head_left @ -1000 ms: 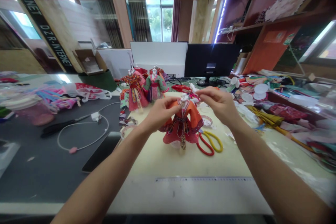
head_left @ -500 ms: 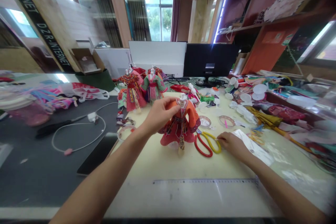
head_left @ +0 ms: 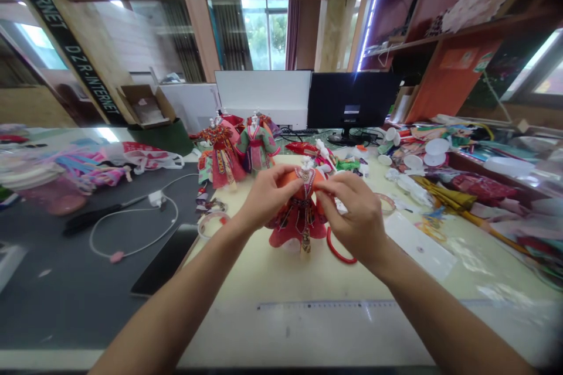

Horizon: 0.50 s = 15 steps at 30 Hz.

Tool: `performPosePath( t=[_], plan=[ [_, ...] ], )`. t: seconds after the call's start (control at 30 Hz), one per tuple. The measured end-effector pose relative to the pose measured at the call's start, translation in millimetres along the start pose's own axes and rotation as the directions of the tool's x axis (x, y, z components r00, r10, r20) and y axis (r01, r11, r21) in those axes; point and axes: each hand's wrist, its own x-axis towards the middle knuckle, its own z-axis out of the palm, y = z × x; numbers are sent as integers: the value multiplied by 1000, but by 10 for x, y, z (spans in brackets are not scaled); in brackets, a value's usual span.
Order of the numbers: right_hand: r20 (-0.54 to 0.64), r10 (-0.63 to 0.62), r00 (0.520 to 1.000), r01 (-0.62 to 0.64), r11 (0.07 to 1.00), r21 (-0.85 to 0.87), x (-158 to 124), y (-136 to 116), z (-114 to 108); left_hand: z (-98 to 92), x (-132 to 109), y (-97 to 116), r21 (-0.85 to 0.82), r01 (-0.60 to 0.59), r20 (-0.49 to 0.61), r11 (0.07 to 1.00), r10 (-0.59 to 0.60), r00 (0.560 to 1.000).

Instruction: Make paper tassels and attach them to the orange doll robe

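A miniature orange and red embroidered robe (head_left: 299, 220) stands on the cream work surface (head_left: 281, 281), with a small white figure head or neck piece at its top. My left hand (head_left: 268, 198) grips the robe's left shoulder and sleeve. My right hand (head_left: 352, 211) pinches the other side near the collar, and its fingers cover that sleeve. Just below my right hand lies the red loop of a pair of scissors (head_left: 338, 249). Their yellow handle is hidden behind my hand.
Two more costumed figures (head_left: 240, 146) stand at the back, before a black monitor (head_left: 352, 102). A metal ruler (head_left: 352, 304) lies near the front edge, and a white sheet (head_left: 417, 244) to the right. Clear tape rolls, fabric scraps and a dark mat with a cable surround the surface.
My right hand has risen from the table beside the scissors to the robe's collar, and now covers the yellow handle. My left hand stays on the robe.
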Motion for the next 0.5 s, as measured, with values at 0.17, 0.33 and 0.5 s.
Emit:
performPosePath(
  t=[0.17,0.33,0.5],
  plan=[
    [78,63,995,-51,989,-141,80,-41,169,7,-25,-4,-14,-11,-21,1000,11,1000],
    [106,101,989,-84,985,-153,96,-79,164,-6,-45,-9,16,-12,-25,1000,12,1000],
    [126,126,984,-118,990,-74,95,-74,159,-16,-60,16,44,5,-24,999,-4,1000]
  ],
)
